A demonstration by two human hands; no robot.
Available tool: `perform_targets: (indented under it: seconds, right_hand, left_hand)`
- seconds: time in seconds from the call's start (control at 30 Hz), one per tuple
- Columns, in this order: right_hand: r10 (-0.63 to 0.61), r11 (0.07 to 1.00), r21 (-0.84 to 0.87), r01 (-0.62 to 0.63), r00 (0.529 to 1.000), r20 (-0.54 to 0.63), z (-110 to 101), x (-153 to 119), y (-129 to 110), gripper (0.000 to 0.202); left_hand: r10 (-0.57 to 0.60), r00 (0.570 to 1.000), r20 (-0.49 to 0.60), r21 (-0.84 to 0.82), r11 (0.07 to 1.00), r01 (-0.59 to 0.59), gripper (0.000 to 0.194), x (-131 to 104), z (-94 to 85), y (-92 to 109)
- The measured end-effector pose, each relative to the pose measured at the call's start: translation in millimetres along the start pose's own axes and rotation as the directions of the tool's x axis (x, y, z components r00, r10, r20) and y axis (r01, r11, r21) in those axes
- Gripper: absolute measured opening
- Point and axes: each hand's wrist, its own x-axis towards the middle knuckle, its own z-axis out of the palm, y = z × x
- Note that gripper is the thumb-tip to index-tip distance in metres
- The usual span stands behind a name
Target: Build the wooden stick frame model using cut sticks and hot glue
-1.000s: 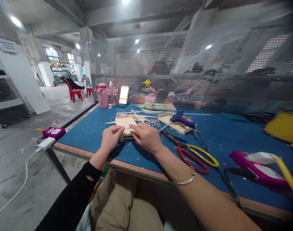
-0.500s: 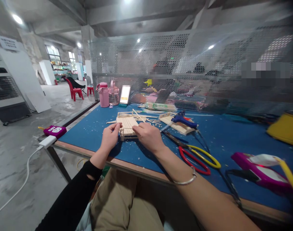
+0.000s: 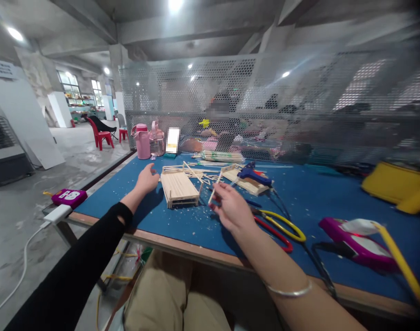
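Observation:
A small bed-like model of pale wooden sticks (image 3: pixel 180 185) stands on the blue tabletop in front of me, with thin posts at its corners. My right hand (image 3: pixel 232 204) is to the right of the model, pinching a short wooden stick (image 3: pixel 214 193) between thumb and fingers. Beside the model's left edge, my left hand (image 3: pixel 148 178) hovers with its fingers apart and nothing visible in them. Loose wooden sticks (image 3: pixel 210 176) lie behind the model.
A blue glue gun (image 3: pixel 254 175) rests on a second wooden piece (image 3: pixel 246 183). Red-and-yellow-handled cutters (image 3: pixel 282 225) lie near my right forearm. Pink jug (image 3: pixel 142 141), bundled sticks (image 3: pixel 221 156) and perforated metal screen (image 3: pixel 265 87) are at the back. A purple tape measure (image 3: pixel 358 243) sits right.
Both hands have moved off the model's front edge: my left to its left side with fingers loosened, my right to the right with the stick. The view has shifted slightly.

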Motion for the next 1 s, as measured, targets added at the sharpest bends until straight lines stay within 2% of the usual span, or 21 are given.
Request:
perform_targets:
  seconds: [0.03, 0.1, 0.17, 0.27, 0.4, 0.5, 0.6, 0.67, 0.73, 0.8, 0.87, 0.9, 0.97, 1.0]
  right_hand:
    - [0.134, 0.988, 0.07, -0.137, 0.99, 0.048, 0, -4, 3, 0.008]
    - [0.268, 0.953, 0.11, -0.283, 0.955, 0.13, 3, -11, 8, 0.008]
    - [0.317, 0.936, 0.099, -0.338, 0.931, 0.179, 8, -14, 11, 0.008]
    - [0.363, 0.916, 0.099, -0.39, 0.907, 0.214, 12, -6, 7, 0.009]
    - [0.391, 0.909, 0.065, -0.411, 0.897, 0.206, 6, 22, -7, 0.018]
    - [0.446, 0.887, -0.002, -0.461, 0.857, 0.257, -1, 37, -12, 0.019]
    - [0.485, 0.867, -0.047, -0.497, 0.815, 0.317, -5, 40, -10, 0.021]
    - [0.478, 0.869, -0.048, -0.492, 0.812, 0.334, -6, 39, -7, 0.022]
    - [0.452, 0.883, -0.035, -0.469, 0.826, 0.337, -7, 39, -5, 0.022]
    - [0.409, 0.904, -0.016, -0.427, 0.852, 0.328, -9, 40, -4, 0.02]
    - [0.348, 0.93, 0.01, -0.369, 0.885, 0.309, -13, 42, -6, 0.018]
    - [0.315, 0.941, 0.024, -0.338, 0.9, 0.3, -15, 42, -8, 0.018]
    - [0.264, 0.955, 0.047, -0.291, 0.916, 0.303, -19, 43, -12, 0.017]
    - [0.252, 0.958, 0.051, -0.281, 0.915, 0.315, -20, 43, -13, 0.017]
  left_hand:
    - [-0.014, 0.999, 0.036, 0.017, 1.0, 0.014, 0.061, 8, 2.1, -1]
    - [-0.045, 0.993, 0.112, 0.047, 0.998, 0.04, 0.064, 17, 6.0, -4]
    - [-0.06, 0.984, 0.169, 0.068, 0.996, 0.049, 0.061, 18, 6.6, -6]
    - [-0.039, 0.978, 0.206, 0.077, 0.997, 0.024, 0.057, 5, -2.6, -4]
    - [0.009, 0.975, 0.22, 0.055, 0.998, -0.021, 0.049, -36, -23.7, 10]
    - [0.045, 0.982, 0.183, -0.07, 0.997, -0.032, 0.046, -78, -33.5, 14]
    - [0.011, 0.991, 0.131, -0.159, 0.987, 0.01, 0.049, -115, -37.1, 4]
    - [0.014, 0.995, 0.097, -0.166, 0.986, 0.002, 0.05, -131, -38.2, -5]
    - [0.031, 0.999, 0.007, -0.133, 0.991, -0.03, 0.05, -142, -38.0, -10]
    - [0.101, 0.981, -0.166, -0.067, 0.991, -0.114, 0.046, -151, -33.9, -8]
    - [0.254, 0.924, -0.287, 0.009, 0.965, -0.262, 0.04, -159, -23.2, 4]
    - [0.352, 0.898, -0.263, 0.028, 0.934, -0.358, 0.036, -163, -15.1, 11]
    - [0.533, 0.843, -0.07, 0.073, 0.846, -0.528, 0.035, -166, 4.3, 28]
    - [0.58, 0.815, 0.017, 0.134, 0.806, -0.577, 0.042, -166, 14.2, 35]
